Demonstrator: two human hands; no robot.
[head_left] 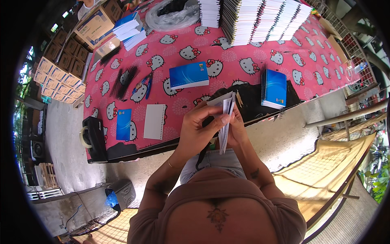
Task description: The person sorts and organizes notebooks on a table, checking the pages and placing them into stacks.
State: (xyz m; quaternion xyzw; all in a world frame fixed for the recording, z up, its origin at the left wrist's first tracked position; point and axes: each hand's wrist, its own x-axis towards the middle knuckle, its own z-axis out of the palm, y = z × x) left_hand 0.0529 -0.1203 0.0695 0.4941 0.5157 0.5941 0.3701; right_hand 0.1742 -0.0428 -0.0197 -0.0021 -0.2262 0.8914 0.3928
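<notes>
In front of my body, past the table's near edge, I hold a thin sheaf of white pages upright, nearly edge-on. My left hand is closed on its left side, thumb and fingers pinching the paper near the top. On the other side my right hand grips it, with the thumb against the sheets. The pages fan slightly apart at the top. Beyond my hands lies an unbound blue-covered notepad. To the right is a blue spiral notebook, on a black patch of the table.
A pink patterned tablecloth covers the table. At left are a tape dispenser, a blue cover, a punched white sheet, pliers and black binding coils. Tall notebook stacks and cardboard boxes stand farther back.
</notes>
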